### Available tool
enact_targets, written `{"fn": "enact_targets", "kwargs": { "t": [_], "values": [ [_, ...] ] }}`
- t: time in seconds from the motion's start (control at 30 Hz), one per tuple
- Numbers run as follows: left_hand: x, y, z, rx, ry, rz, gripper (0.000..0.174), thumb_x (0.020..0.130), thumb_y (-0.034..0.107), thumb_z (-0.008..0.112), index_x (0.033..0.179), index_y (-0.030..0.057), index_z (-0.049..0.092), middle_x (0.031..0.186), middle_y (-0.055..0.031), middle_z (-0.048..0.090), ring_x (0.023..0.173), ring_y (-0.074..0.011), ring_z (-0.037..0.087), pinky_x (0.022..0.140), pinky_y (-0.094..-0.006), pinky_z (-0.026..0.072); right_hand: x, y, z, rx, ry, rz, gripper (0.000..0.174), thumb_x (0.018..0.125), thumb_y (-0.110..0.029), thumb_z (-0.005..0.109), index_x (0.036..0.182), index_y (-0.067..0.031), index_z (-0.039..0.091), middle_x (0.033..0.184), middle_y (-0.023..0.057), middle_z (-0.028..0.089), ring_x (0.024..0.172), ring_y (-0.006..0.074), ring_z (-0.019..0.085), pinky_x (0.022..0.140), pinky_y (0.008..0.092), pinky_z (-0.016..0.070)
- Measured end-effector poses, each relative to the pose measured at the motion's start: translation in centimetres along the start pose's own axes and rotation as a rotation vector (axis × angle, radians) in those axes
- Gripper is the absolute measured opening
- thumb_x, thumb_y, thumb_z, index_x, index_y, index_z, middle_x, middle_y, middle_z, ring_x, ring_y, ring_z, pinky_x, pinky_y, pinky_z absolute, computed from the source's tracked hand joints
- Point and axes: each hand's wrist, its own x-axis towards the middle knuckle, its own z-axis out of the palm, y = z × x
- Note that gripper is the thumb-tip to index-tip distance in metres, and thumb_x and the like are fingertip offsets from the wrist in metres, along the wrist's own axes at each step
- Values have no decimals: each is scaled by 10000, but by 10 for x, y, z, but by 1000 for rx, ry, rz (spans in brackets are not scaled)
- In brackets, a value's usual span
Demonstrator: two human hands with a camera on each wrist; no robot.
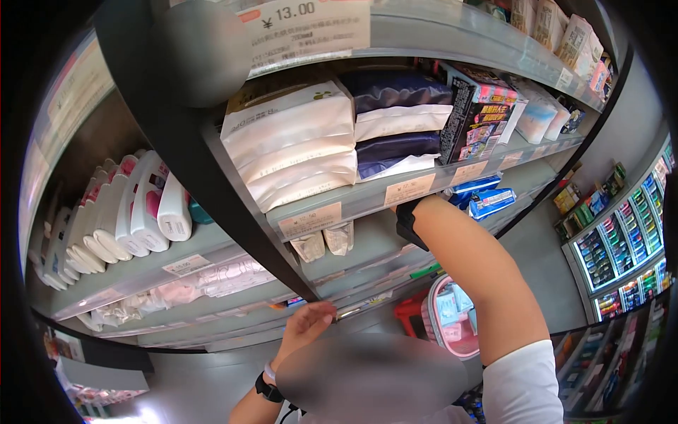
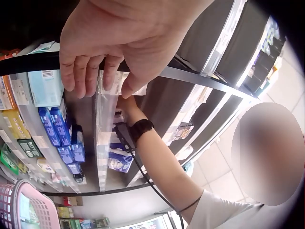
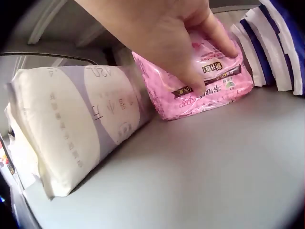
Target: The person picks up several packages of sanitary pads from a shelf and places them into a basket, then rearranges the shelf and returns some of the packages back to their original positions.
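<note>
Inside a shelf bay, my right hand (image 3: 157,38) grips a pink pack of sanitary pads (image 3: 238,88) from above, thumb and fingers spread over its printed wrapper. The pack stands on the grey shelf board (image 3: 190,167). On one side of it leans a white and lilac soft pack (image 3: 66,124); on the other are blue and white packs (image 3: 281,47). In the head view the right hand is hidden under the upper shelf. My left hand (image 1: 311,325) is held before the lower shelves, holding nothing; its fingers (image 2: 81,76) hang relaxed near a shelf edge.
A dark upright post (image 1: 212,162) divides the shelving. Tissue packs (image 1: 296,134) fill the shelf above the right arm; white bottles (image 1: 145,205) stand in the left bay. A pink basket (image 1: 462,345) with packs inside is below the right arm. Blue packs (image 1: 492,203) lie beside the forearm.
</note>
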Motion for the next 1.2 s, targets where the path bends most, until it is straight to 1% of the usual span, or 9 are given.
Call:
{"fn": "enact_targets", "kwargs": {
  "t": [0.3, 0.33, 0.37, 0.43, 0.5, 0.77, 0.83, 1.03, 1.2],
  "values": [
    [12, -13, 36, 15, -68, -53, 276, 890, 102, 597, 1145, 7, 550, 1079, -84, 629, 1040, -164, 577, 916, -298, 434, -40, -3, -24, 114, -7, -44, 268, 813, -126, 509, 1052, -46, 602, 1082, 132, 601, 973, 325, 583, 884, 423, 447],
    [15, -17, 41, 39, -90, -69, 278, 891, 108, 601, 1147, 12, 551, 1078, -80, 629, 1041, -162, 576, 918, -298, 433, -56, -10, -26, -181, 227, -170, 257, 781, -126, 532, 1003, -16, 601, 1013, 154, 602, 921, 306, 597, 780, 404, 490],
    [18, -22, 46, 61, -113, -85, 280, 891, 113, 604, 1149, 17, 553, 1077, -76, 629, 1042, -159, 574, 920, -298, 431, -71, -25, -65, 81, -338, -8, 355, 730, -152, 613, 1054, -11, 586, 1016, 204, 571, 896, 304, 582, 734, 394, 501],
    [28, -34, 59, 29, -143, -96, 270, 888, 97, 607, 1141, 17, 558, 1080, -66, 625, 1037, -147, 572, 922, -292, 435, -117, -27, -106, 99, -296, -223, 613, 728, -261, 683, 1248, -11, 473, 1106, 165, 568, 947, 255, 599, 675, 347, 524],
    [32, -39, 75, -11, -174, -115, 261, 885, 80, 611, 1134, 16, 562, 1083, -57, 621, 1032, -135, 571, 924, -285, 438, -160, -18, -127, 434, -315, -316, 544, 739, -217, 657, 1215, -14, 488, 1020, 153, 600, 876, 273, 619, 659, 357, 530],
    [55, -85, 129, 201, -162, -284, 303, 889, 139, 617, 1159, 20, 550, 1069, -67, 629, 1002, -160, 594, 867, -289, 456, -439, 56, 28, 508, -978, 471, 461, 792, -350, 636, 1142, -56, 577, 1000, 157, 643, 929, 324, 627, 776, 437, 498],
    [56, -92, 138, 228, -162, -313, 305, 888, 148, 619, 1157, 20, 551, 1064, -67, 631, 998, -157, 594, 854, -284, 457, -513, 86, 72, 722, -901, 922, 435, 751, -337, 669, 1094, -81, 593, 1050, 166, 636, 960, 335, 611, 829, 433, 481],
    [59, -97, 162, 339, -130, -380, 317, 884, 176, 619, 1162, 36, 555, 1036, -66, 637, 983, -149, 594, 831, -283, 452, -594, 171, 102, -9, -598, 1225, 397, 762, -274, 622, 1061, -15, 587, 1017, 188, 637, 955, 355, 614, 832, 435, 491],
    [55, -104, 175, 309, -58, -423, 325, 883, 172, 619, 1169, 35, 550, 1049, -79, 637, 987, -157, 595, 838, -284, 453, -599, 211, 116, 19, -898, 1446, 327, 813, -242, 550, 1059, -34, 604, 1062, 170, 638, 1006, 330, 613, 861, 437, 492]
  ]
}}
